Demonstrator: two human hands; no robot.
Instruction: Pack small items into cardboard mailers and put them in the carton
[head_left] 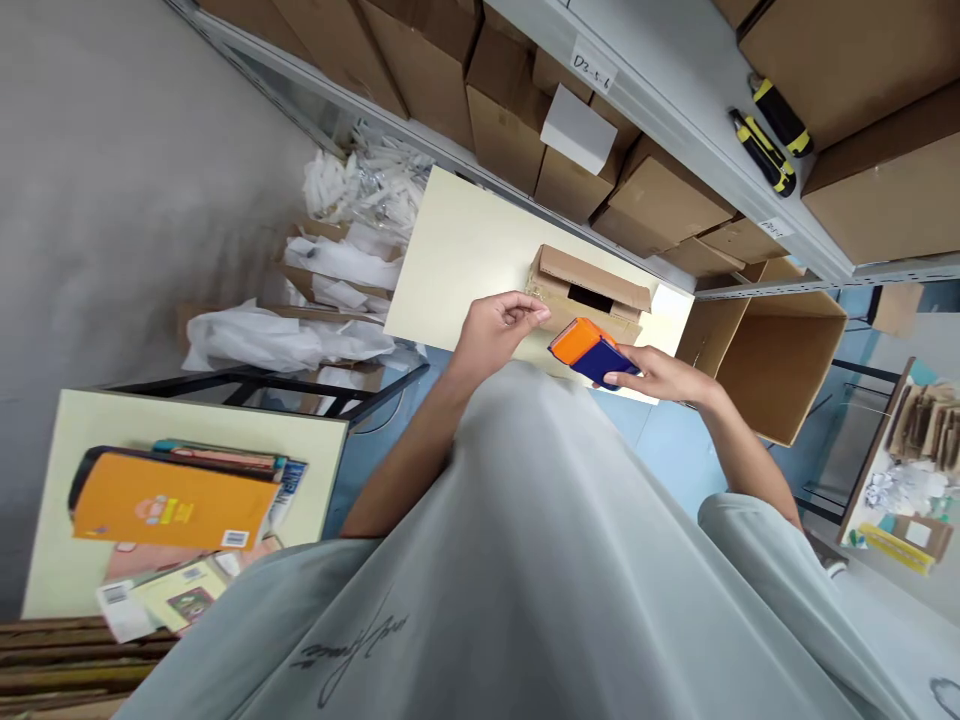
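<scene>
My right hand (664,377) grips an orange and dark blue handheld device (591,351), held just above the near edge of a pale table (465,250). My left hand (496,330) is beside it, fingers curled with thumb and fingertips pinched together; whatever is between them is too small to make out. Just beyond both hands a small brown cardboard box (589,285) lies on the table with its flap open and a dark opening facing me.
An open large carton (772,365) stands right of the table. Metal shelving (675,90) above holds many cardboard boxes and two yellow-black utility knives (769,135). White plastic bags (300,335) are piled at left. A second table (112,420) at lower left carries stacked books.
</scene>
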